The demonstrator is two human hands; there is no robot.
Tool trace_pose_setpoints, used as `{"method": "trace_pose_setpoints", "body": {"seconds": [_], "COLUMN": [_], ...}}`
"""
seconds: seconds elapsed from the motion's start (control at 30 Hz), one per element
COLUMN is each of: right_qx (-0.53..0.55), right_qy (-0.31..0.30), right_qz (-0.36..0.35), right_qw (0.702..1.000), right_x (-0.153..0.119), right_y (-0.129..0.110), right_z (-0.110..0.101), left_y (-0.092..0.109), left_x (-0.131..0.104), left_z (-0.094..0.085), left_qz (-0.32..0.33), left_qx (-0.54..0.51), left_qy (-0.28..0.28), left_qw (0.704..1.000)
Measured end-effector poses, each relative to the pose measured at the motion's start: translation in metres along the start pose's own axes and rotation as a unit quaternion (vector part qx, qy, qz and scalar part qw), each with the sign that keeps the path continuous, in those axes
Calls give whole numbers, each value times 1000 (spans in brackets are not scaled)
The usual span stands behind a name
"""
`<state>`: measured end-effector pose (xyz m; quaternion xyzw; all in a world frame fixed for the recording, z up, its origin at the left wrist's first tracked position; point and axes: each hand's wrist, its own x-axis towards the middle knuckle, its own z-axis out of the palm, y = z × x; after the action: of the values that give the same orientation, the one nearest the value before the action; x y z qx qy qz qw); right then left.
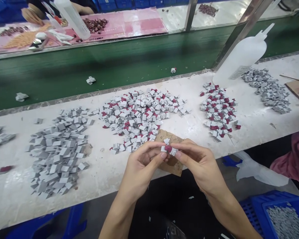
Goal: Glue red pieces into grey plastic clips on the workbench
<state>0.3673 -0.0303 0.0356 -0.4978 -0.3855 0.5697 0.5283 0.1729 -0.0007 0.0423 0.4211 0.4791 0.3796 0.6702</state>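
Note:
Between my two hands is a small grey and dark-red plastic part [168, 148]. My left hand [147, 160] pinches its left side with thumb and forefinger. On its right side, the thumb and forefinger of my right hand [194, 156] press against a grey end. Below the part lies a piece of brown cardboard [175, 168] at the table's front edge, partly hidden by my hands. Just beyond my hands spreads a pile of grey and dark-red parts [139, 114]. A heap of plain grey pieces [57, 149] lies to the left.
Farther right are a smaller grey and red pile [219, 109], a white squeeze bottle [241, 59] and more grey pieces [269, 89]. A green conveyor belt [129, 63] runs behind the table. Across it, a co-worker's hand [32, 16] touches a pink mat. A blue crate [259, 212] stands lower right.

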Motion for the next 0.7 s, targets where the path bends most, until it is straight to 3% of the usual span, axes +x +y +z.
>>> {"method": "trace_pose_setpoints", "body": {"seconds": [0.23, 0.4, 0.47, 0.57, 0.6, 0.7], "right_qx": [-28, -56, -153, -377, -413, -454], "right_qy": [-50, -157, -166, -28, 13, 49], "right_qz": [5, 14, -21, -109, -123, -137], "right_qw": [998, 986, 974, 919, 902, 879], "right_x": [6, 46, 82, 162, 193, 278], "right_y": [-13, -32, -41, -50, -51, -45], "right_z": [2, 2, 0, 1, 5, 22], "left_y": [5, 37, 55, 80, 86, 102], "left_x": [-2, 19, 39, 87, 108, 173], "left_z": [-2, -24, -34, -45, -49, -62], "left_qz": [17, 27, 49, 91, 93, 76], "left_qx": [39, 104, 177, 288, 313, 363], "left_qy": [-8, -43, -8, 133, 168, 212], "left_qw": [999, 993, 983, 944, 930, 904]}}
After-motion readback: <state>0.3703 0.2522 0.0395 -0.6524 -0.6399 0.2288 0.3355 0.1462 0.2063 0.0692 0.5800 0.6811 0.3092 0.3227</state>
